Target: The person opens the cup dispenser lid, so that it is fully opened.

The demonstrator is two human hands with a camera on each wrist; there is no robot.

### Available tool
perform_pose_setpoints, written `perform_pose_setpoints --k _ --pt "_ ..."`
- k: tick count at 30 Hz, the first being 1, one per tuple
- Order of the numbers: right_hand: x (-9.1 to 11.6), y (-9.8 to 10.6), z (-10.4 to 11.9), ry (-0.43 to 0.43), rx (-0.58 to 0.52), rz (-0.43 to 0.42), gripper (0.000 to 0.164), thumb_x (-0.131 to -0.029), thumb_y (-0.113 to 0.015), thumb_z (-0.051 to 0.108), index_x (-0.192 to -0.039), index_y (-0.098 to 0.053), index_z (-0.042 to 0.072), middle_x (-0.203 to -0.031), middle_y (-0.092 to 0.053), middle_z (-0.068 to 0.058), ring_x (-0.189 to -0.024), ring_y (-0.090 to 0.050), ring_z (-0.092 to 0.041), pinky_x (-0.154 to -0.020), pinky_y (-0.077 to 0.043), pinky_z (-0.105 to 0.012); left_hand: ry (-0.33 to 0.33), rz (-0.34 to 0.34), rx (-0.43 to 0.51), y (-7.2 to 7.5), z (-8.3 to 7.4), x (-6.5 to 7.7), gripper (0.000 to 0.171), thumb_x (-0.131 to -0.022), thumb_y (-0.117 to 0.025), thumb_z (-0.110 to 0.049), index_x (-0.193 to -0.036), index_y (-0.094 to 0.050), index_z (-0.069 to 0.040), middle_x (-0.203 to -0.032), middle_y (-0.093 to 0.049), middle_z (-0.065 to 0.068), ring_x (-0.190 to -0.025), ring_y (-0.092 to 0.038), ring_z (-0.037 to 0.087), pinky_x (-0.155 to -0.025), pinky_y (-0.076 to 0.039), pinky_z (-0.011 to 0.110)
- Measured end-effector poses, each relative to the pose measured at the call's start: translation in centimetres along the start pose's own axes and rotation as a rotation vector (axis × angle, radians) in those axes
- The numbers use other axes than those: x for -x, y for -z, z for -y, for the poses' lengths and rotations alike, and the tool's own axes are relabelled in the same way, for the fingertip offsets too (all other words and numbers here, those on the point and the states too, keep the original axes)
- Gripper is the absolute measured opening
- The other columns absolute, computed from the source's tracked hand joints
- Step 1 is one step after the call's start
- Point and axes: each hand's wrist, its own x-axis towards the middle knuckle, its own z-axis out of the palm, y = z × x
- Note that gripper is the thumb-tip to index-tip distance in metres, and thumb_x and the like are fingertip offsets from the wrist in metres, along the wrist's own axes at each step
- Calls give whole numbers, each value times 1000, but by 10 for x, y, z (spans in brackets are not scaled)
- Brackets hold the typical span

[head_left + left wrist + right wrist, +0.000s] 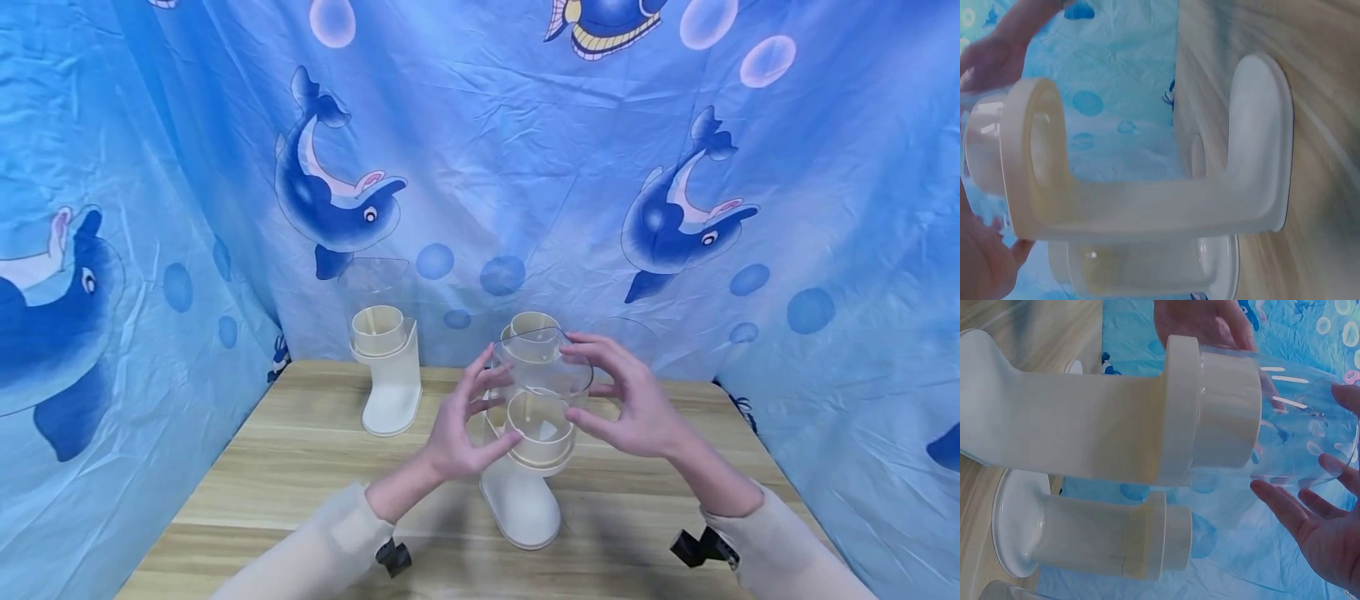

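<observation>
Both hands are raised level with each other, palms turned inward and fingers curved, on either side of one tube (542, 377). The left grip (456, 432) grasps it from the left, fingers spread up and behind, thumb forward and lower. The right grip (633, 402) grasps it from the right, its upper fingers near the rim and its thumb on the near side. The tube is clear and upright between the two grips, its lower end around the collar (536, 423) of the front stand (525, 508), which rises from the worktop (292, 450) beneath them. Both forearms, in pale sleeves (783, 546), reach forward and angle in toward the tube. Beyond the grips is the back stand (534, 323), partly hidden; to the left of the left grip, well apart, is another stand (396, 387) bearing its own clear tube.
</observation>
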Motion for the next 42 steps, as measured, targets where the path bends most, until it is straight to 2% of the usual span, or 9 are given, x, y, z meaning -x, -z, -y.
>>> perform_pose_setpoints --k 5,8,15,21,26,28,31,38,42 --pt "-1 2 -6 53 -51 35 71 -82 -82 -3 -147 -56 2 -160 -47 -25 -143 -54 -14 -92 -65 -46 -19 -40 -78 -6 -7 3 112 -77 -89 -6 -166 -22 2 -149 -59 28 -128 -67 42 -97 -65 47" --pt "-2 4 -5 65 -46 56 73 -82 -81 -4 -149 -53 0 -162 -46 -22 -145 -52 -12 -96 -63 -45 -16 -38 -91 -5 -8 2 114 -76 -90 -7 -166 -21 0 -151 -58 26 -130 -65 41 -98 -64 48" --pt "0 6 3 42 11 54 69 -88 -76 -1 -152 -53 7 -159 -51 -15 -140 -58 -25 -92 -66 -41 12 -3 -24 3 -4 -5 116 -77 -87 -4 -169 -18 -9 -161 -49 25 -138 -59 44 -104 -61 51" --pt "-2 1 7 29 -52 63 61 -96 -68 -3 -153 -51 10 -155 -54 -14 -136 -62 -25 -92 -66 -36 35 -22 -16 0 -9 -6 110 -78 -87 -5 -168 -24 -9 -156 -55 27 -133 -63 43 -98 -64 47" --pt "-4 -2 0 61 -108 83 58 -100 -59 -6 -155 -48 8 -156 -52 -17 -135 -60 -42 -95 -65 -45 49 -86 -92 -11 -17 1 109 -78 -90 -9 -166 -26 -4 -154 -57 25 -131 -65 42 -95 -65 49" --pt "-4 -2 -2 78 -109 92 58 -100 -55 -8 -156 -47 7 -156 -51 -18 -135 -59 -46 -96 -64 -50 65 -93 -112 -13 -20 3 109 -79 -90 -12 -167 -26 -7 -155 -57 23 -132 -64 43 -95 -65 49" --pt "-3 -2 -3 79 -95 91 56 -102 -51 -7 -156 -46 6 -157 -50 -16 -137 -58 -46 -96 -64 -51 77 -93 -126 -13 -20 4 110 -79 -89 -13 -168 -25 -10 -155 -58 21 -132 -63 41 -96 -65 50" --pt "1 -1 2 54 -66 59 52 -104 -51 -5 -155 -47 4 -156 -52 -15 -134 -62 -35 -94 -66 -45 89 -77 -83 -8 -19 1 105 -82 -86 -11 -168 -26 -14 -162 -50 22 -134 -63 42 -99 -61 58" --pt "1 -3 2 49 -67 58 51 -105 -51 -3 -155 -47 6 -155 -52 -16 -130 -63 -37 -92 -66 -46 129 -71 -85 -10 -20 0 101 -84 -85 -14 -168 -29 -16 -161 -52 18 -133 -63 40 -97 -64 51"
